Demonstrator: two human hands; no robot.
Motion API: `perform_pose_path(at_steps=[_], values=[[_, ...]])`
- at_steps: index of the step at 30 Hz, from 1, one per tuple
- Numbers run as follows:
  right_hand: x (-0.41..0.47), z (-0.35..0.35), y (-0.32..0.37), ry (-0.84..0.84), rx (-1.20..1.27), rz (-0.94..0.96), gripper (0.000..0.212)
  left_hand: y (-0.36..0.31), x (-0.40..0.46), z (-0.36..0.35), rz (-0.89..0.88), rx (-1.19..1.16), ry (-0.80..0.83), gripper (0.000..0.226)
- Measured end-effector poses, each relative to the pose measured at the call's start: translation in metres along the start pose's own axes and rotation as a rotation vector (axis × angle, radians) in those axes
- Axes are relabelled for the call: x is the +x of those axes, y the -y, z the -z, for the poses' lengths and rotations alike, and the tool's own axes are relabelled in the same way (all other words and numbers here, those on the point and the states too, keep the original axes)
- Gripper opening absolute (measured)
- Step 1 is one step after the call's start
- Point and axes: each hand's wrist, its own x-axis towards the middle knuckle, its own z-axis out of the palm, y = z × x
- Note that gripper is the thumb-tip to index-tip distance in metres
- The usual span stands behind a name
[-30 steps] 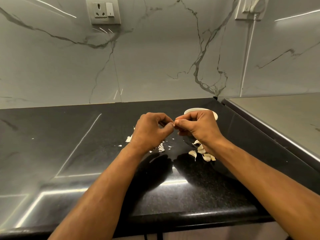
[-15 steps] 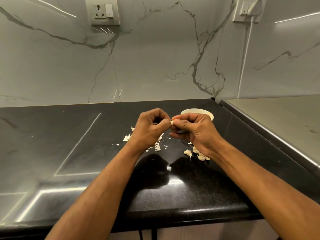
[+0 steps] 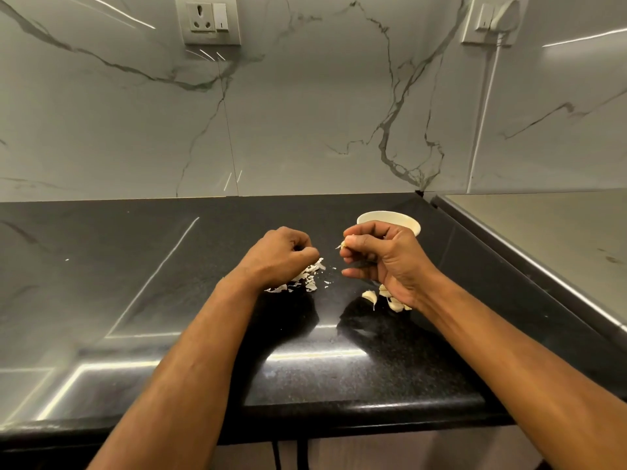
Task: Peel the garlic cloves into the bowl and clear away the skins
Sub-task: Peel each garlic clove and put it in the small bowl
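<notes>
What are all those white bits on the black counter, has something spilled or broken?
Nothing broken. The flakes by the left hand are papery garlic skins, shed in peeling and not yet cleared. Whole cloves lie under the right hand, which pinches another clove. The white bowl stands upright behind it.

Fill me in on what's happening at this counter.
A person is peeling garlic over a black countertop. The right hand pinches a garlic clove at its fingertips, in front of a white bowl. The left hand is curled over a pile of skins; whether it holds a piece is hidden. A few unpeeled cloves lie under the right wrist. The skins are not cleared yet.
</notes>
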Motion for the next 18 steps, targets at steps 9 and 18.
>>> perform_pose_path(at_steps=[9, 18], values=[[-0.0009, -0.0018, -0.0016, -0.057, -0.091, 0.015, 0.010, 0.0020, -0.0007, 0.0034, -0.120, 0.068, -0.082, 0.017], [-0.0004, -0.0023, -0.0030, -0.076, -0.154, 0.025, 0.012, -0.0052, -0.0029, -0.0018, -0.355, -0.181, -0.070, 0.007]])
